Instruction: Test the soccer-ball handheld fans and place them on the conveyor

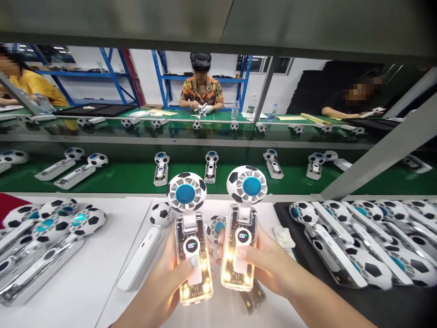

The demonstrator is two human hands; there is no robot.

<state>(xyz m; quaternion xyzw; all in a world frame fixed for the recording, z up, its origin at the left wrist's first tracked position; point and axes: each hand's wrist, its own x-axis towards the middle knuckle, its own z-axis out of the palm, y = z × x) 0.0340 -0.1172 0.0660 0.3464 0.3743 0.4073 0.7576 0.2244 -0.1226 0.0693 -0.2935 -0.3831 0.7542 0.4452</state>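
Observation:
Upright in my left hand (170,273) is a handheld fan (186,193) with a soccer-ball head, blue centre and clear body. My right hand (269,259) holds a second fan (251,186) of the same kind beside it. Both displays read 100, and warm lights glow in both handles. Each thumb rests on the front of its handle. Behind my hands, partly hidden, another fan (217,226) lies on the white table. A white-bodied fan (141,257) lies just left of my left hand.
Several fans (51,255) lie on the left; more fill a black tray (283,212) on the right. A crumpled white tissue (284,238) is near the tray. Beyond, a green conveyor (184,171) carries fans under a metal frame (382,146). A person (201,91) sits opposite.

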